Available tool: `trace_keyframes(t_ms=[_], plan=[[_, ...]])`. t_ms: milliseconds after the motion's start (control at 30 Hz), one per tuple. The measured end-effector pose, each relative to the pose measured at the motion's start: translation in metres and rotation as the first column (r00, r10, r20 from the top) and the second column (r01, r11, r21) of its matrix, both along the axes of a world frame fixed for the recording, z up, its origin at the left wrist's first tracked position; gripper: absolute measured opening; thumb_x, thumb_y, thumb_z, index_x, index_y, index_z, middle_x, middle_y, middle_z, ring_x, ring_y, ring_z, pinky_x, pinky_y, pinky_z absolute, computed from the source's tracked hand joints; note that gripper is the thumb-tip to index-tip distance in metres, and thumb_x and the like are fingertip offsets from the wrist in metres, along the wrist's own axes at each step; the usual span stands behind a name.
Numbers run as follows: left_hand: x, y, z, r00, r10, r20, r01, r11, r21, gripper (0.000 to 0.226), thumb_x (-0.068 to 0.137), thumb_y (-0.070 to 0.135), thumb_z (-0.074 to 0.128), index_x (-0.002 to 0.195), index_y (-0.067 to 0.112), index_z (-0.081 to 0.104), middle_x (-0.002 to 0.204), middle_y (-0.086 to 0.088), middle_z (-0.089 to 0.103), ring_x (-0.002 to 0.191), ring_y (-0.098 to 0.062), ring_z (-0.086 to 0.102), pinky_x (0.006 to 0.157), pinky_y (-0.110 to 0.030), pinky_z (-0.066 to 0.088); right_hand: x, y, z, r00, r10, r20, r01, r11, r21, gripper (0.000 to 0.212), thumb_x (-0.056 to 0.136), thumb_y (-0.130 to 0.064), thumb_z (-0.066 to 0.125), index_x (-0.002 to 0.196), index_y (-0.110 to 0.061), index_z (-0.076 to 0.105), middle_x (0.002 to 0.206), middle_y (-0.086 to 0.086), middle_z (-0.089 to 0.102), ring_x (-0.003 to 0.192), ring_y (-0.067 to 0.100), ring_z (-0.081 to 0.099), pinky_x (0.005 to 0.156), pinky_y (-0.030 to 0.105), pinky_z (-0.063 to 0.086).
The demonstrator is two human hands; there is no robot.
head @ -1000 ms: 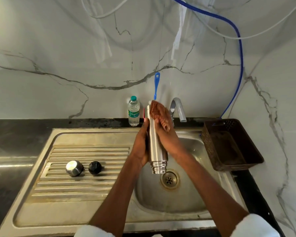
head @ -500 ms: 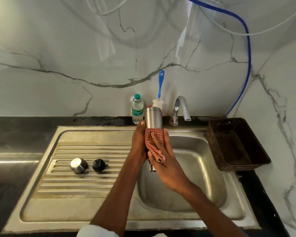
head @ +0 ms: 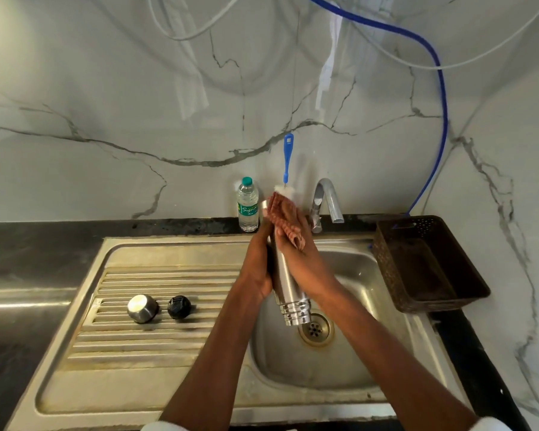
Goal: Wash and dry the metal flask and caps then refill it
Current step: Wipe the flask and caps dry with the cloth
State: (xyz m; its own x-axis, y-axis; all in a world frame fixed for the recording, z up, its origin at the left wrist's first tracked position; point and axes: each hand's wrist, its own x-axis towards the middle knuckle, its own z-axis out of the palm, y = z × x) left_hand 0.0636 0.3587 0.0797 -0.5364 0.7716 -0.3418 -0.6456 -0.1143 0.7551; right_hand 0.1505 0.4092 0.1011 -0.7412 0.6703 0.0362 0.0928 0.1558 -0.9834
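Note:
The metal flask [head: 288,287] hangs upside down over the sink basin [head: 349,362], its threaded neck pointing at the drain [head: 315,329]. My left hand [head: 257,269] grips its left side. My right hand [head: 296,244] presses a red checked cloth [head: 282,214] against the flask's upper end, near its base. A steel cap [head: 142,307] and a black inner cap [head: 179,307] sit on the ribbed drainboard [head: 131,340] to the left.
A plastic water bottle [head: 247,204] stands on the black counter behind the sink. A blue-handled bottle brush [head: 287,160] leans on the marble wall beside the tap [head: 325,202]. A brown basket [head: 427,265] sits at the right of the basin.
My right hand slid the cloth from the flask's lower middle up to its raised base end, uncovering the body and threaded neck. My left hand keeps its grip.

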Motion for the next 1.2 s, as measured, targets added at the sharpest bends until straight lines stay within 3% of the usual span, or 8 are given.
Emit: trace_keyframes(t_ms=[100,233,333,633,733,900,1067,1200], plan=[[-0.01,-0.003,-0.006,0.996,0.022,0.091,-0.025,0.999,0.033,0.072,0.097,0.066,0.06,0.139,0.008,0.066,0.129,-0.021,0.07,0.118,-0.034,0.069,0.111,-0.046,0.051,0.033,-0.021,-0.011,0.989,0.146,0.017,-0.147,0.983,0.108,0.068,0.104,-0.041,0.054,0.139,-0.08,0.011,0.169,-0.019,0.008,0.151,-0.001,0.02,0.12,0.029,0.027],[-0.006,0.004,-0.009,0.993,-0.011,0.119,0.014,0.999,-0.029,0.073,0.097,0.062,0.061,0.141,0.004,0.061,0.117,-0.02,0.072,0.104,-0.029,0.073,0.094,-0.043,0.057,0.053,-0.029,-0.035,0.994,0.092,0.051,-0.103,0.957,0.271,0.064,0.103,-0.049,0.05,0.157,-0.052,0.018,0.165,-0.028,-0.015,0.15,-0.011,0.006,0.125,0.038,0.027],[0.004,0.006,-0.016,0.999,-0.046,0.015,0.047,0.998,-0.044,0.053,0.109,0.047,0.045,0.133,0.006,0.068,0.124,-0.021,0.073,0.117,-0.032,0.072,0.101,-0.041,0.055,0.032,-0.009,-0.021,0.997,-0.034,0.072,-0.002,0.892,0.452,0.065,0.1,-0.048,0.049,0.156,-0.054,0.018,0.169,-0.017,-0.015,0.158,0.013,0.003,0.125,0.05,0.023],[0.015,0.005,0.007,1.0,0.015,-0.003,-0.015,0.999,0.04,0.052,0.103,0.059,0.052,0.132,0.02,0.071,0.128,-0.011,0.075,0.12,-0.026,0.072,0.105,-0.043,0.052,-0.002,0.018,0.023,1.0,-0.006,0.007,0.007,0.996,-0.091,0.057,0.099,-0.061,0.053,0.151,-0.049,0.036,0.153,-0.011,0.049,0.137,0.01,0.051,0.116,0.043,0.042],[0.003,0.0,0.004,0.999,0.04,0.029,-0.042,0.997,0.061,0.06,0.103,0.062,0.05,0.135,0.015,0.069,0.131,-0.012,0.073,0.121,-0.024,0.071,0.102,-0.039,0.053,0.013,-0.003,0.019,0.998,0.064,-0.015,-0.063,0.998,0.029,0.055,0.106,-0.037,0.053,0.152,-0.051,0.027,0.163,-0.013,0.028,0.145,0.003,0.033,0.122,0.032,0.03],[-0.015,0.002,-0.009,0.995,0.073,0.069,-0.073,0.997,0.008,0.093,0.078,0.069,0.078,0.146,0.008,0.057,0.138,-0.028,0.064,0.115,-0.035,0.069,0.103,-0.049,0.056,0.058,-0.034,-0.031,0.973,0.194,0.126,-0.227,0.904,0.362,0.07,0.099,-0.052,0.05,0.158,-0.053,0.013,0.166,-0.021,-0.023,0.157,0.007,0.004,0.124,0.042,0.03],[-0.001,0.001,-0.01,0.999,-0.005,0.032,0.005,1.0,-0.01,0.067,0.097,0.055,0.058,0.14,0.002,0.061,0.12,-0.022,0.072,0.107,-0.034,0.073,0.093,-0.043,0.057,0.046,-0.021,-0.032,0.995,0.043,0.086,-0.084,0.825,0.559,0.071,0.099,-0.037,0.057,0.162,-0.034,0.023,0.17,-0.005,-0.02,0.158,0.027,-0.009,0.122,0.062,0.024],[0.014,0.001,0.009,0.996,-0.003,-0.084,0.0,1.0,-0.029,0.055,0.109,0.054,0.044,0.133,0.011,0.068,0.125,-0.018,0.075,0.12,-0.034,0.071,0.102,-0.046,0.056,0.017,0.013,0.001,1.0,-0.019,0.007,0.015,0.938,0.347,0.071,0.104,-0.031,0.054,0.162,-0.041,0.014,0.17,-0.016,-0.012,0.157,0.012,0.001,0.123,0.034,0.021]])
